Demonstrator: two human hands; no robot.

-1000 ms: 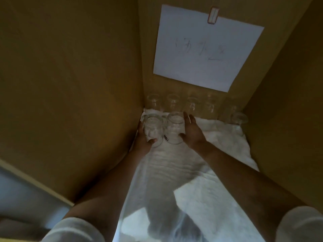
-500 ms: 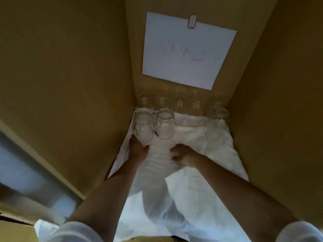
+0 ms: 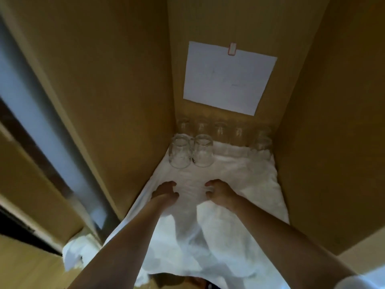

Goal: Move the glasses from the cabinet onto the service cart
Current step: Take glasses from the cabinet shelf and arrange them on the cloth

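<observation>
scene: looking into a tall brown cabinet [image 3: 125, 80], with a white cloth [image 3: 239, 176] covering its floor, so I'll place everything off that cloth

front glasses: 2 clear glasses on the cloth's far left corner, side by side and pretty much touching; left glass [image 3: 180, 153] sits tight to the cabinet's side wall, right glass [image 3: 203, 151] is just beside it

back row [image 3: 220, 131]: more glasses lined up along the cloth's far edge, against the back wall; too blurry for a proper count, and the ones at the far right end are just a smear

left hand [image 3: 165, 190]: down on the cloth around its middle, nearer than the 2 front glasses and apart from them; fingers curled with the tips on the fabric, can't tell if it's actually got a fold

right hand [image 3: 219, 191]: on the cloth level with the left hand, a strip of creased cloth between the 2; fingers curled into a bunch of fabric, wrinkles running right into them

cloth's near end: hangs rumpled over the cabinet's front edge

paper sheet [image 3: 229, 78]: white, up on the back wall above the cloth's far edge, held by a small clip [image 3: 231, 49]; writing too faint to read
</observation>
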